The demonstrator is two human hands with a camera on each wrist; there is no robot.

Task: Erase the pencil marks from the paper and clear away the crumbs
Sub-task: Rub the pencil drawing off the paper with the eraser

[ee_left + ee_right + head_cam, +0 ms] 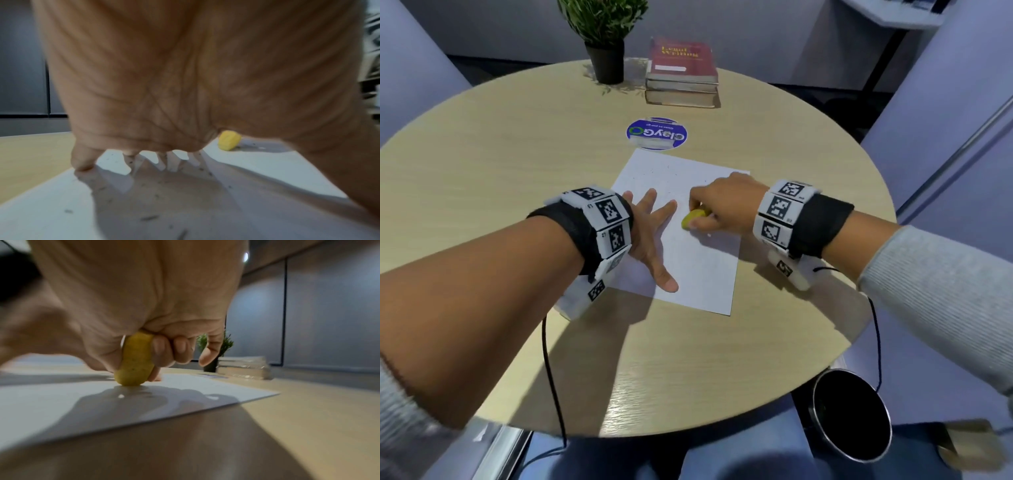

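Observation:
A white sheet of paper (698, 267) lies in the middle of the round wooden table (500, 164). My left hand (650, 233) lies flat on the sheet's left part with its fingers spread. My right hand (719, 209) pinches a yellow eraser (692, 218) and holds its lower end on the paper. The eraser (134, 360) stands upright between thumb and fingers in the right wrist view, and shows as a yellow eraser (228, 140) beyond the left palm. Dark eraser crumbs (149, 217) are scattered over the paper (257, 162) under and around the left hand.
At the far side stand a potted plant (604, 37) and a stack of books (681, 73). A round blue sticker (656, 133) sits just beyond the paper. A dark round bin (851, 414) stands below the table's near right edge. Cables hang from both wrists.

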